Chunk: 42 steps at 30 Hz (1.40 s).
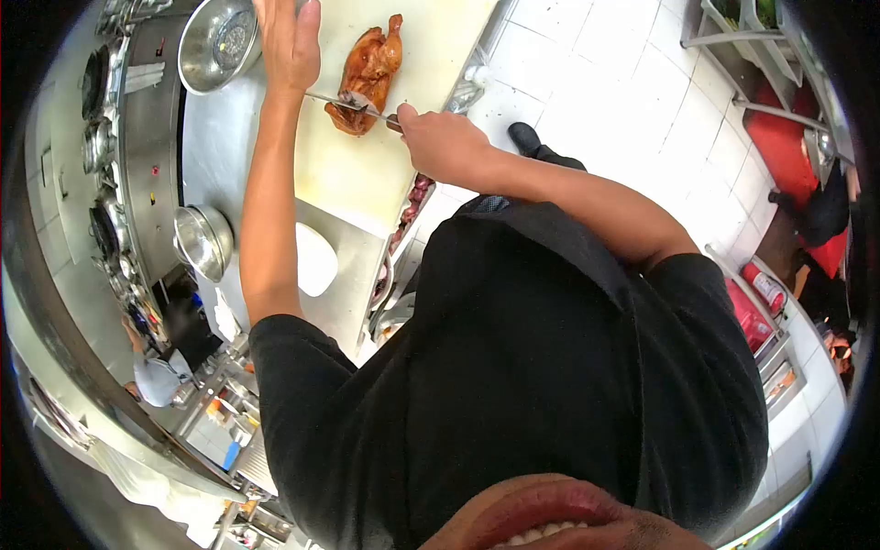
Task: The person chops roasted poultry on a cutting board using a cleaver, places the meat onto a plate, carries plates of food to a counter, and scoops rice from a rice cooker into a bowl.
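A glossy brown roast bird, likely a duck (371,73), lies on the pale cutting board (344,179) near the top of the view. My right hand (442,142) is closed round the handle of a knife (381,116). Its blade runs leftward across the bird's near end, where the flesh looks cut or opened; how deep the edge sits I cannot tell. To the left of the bird is my left hand (291,46), thumb and fingers stretched out, holding nothing visible. The frame's top edge cuts off its fingertips.
A steel bowl (220,46) stands beside my left hand, and stacked bowls (205,240) sit lower on the steel counter. Close to me is a white rounded board or tray (315,261). Dark red pieces (414,200) line the board's edge. Another person (156,378) is at far left.
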### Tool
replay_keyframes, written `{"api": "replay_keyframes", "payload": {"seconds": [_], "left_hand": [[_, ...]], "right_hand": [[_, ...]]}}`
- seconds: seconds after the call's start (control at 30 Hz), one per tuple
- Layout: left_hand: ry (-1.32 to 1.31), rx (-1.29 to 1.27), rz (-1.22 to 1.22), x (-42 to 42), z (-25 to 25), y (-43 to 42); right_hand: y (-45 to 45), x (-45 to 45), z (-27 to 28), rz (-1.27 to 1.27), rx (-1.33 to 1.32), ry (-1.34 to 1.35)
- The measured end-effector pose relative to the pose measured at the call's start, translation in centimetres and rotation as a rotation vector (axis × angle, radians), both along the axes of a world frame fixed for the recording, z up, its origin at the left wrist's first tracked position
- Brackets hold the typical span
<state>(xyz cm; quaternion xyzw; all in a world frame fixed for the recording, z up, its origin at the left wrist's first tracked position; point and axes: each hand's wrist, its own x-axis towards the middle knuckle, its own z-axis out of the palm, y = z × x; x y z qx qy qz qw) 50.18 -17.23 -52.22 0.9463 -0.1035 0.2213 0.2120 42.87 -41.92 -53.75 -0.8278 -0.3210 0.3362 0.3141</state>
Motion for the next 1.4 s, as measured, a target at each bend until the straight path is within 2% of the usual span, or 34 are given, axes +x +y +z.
{"api": "replay_keyframes", "payload": {"seconds": [0.07, 0.1, 0.13, 0.23, 0.27, 0.33, 0.4, 0.63, 0.7, 1.13, 1.33, 1.4], "left_hand": [[-0.024, 0.028, -0.054, -2.3, -3.9, 2.5], [-0.057, 0.052, -0.09, -2.0, -2.7, 2.0], [-0.105, -0.096, 0.082, -3.2, -1.8, 1.0], [-0.111, -0.009, 0.065, -4.6, 0.1, 0.4], [-0.311, 0.103, 0.174, -5.3, 1.4, -1.2], [-0.118, 0.035, 0.217, -9.7, 1.9, -3.3], [-0.061, 0.01, 0.283, -13.1, 0.5, -7.0], [-0.073, 0.004, 0.366, -15.6, -3.5, -8.3], [-0.108, -0.018, 0.383, -16.2, -2.6, -9.1], [-0.017, 0.053, 0.552, -14.3, -1.7, -9.8], [-0.079, -0.035, 0.572, -15.9, -1.9, -9.9], [-0.068, -0.05, 0.583, -16.5, -2.3, -10.2]], "right_hand": [[0.6, -0.8, 0.2, 0.031, -0.022, -0.038], [0.9, -1.0, 0.2, 0.038, -0.037, -0.08], [1.1, -0.8, 0.1, 0.029, -0.048, -0.122], [0.6, -0.5, -0.4, 0.05, -0.012, -0.125], [0.6, -0.6, -0.9, 0.043, -0.003, -0.151], [0.6, -0.4, -1.6, 0.048, -0.004, -0.135], [0.7, 1.0, -1.5, 0.051, 0.029, -0.137], [-0.4, 2.1, -1.3, -0.023, 0.151, -0.115], [-0.5, 2.1, 0.1, -0.048, 0.132, -0.045], [-0.6, 1.6, -3.4, 0.039, 0.215, -0.128], [-1.1, 1.6, -1.1, -0.017, 0.181, -0.058], [-1.0, 1.5, -2.0, -0.042, 0.268, -0.067]]}}
